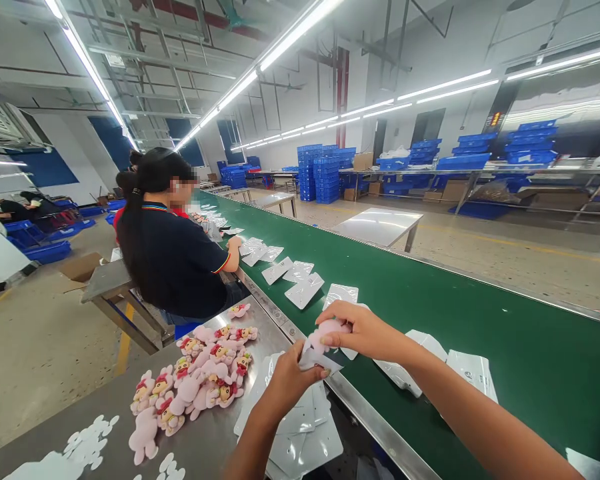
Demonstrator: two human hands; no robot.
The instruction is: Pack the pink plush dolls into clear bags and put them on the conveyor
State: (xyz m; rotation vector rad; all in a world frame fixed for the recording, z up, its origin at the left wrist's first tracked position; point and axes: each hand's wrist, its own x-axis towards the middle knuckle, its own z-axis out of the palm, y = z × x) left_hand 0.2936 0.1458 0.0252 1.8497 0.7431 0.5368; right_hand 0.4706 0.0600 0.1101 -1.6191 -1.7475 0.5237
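My right hand [363,330] grips a pink plush toy [325,333] just above the near edge of the green conveyor belt. Below and to the left of it, my left hand [295,377] is closed on a white pouch [316,358], whose top is against the toy. A stack of white pouches [305,443] lies beneath my left hand. On the metal table [105,360] sits a pile of pink plush toys [205,373] with small dressed figures on them. Several white pouches [304,290] are spread along the belt [380,280].
A person [173,247] in a dark shirt sits at the belt ahead on the left, one hand on pouches. White round cut pieces [87,440] lie at the table's lower left. Blue crates [325,175] and a shiny table [380,225] stand beyond the belt.
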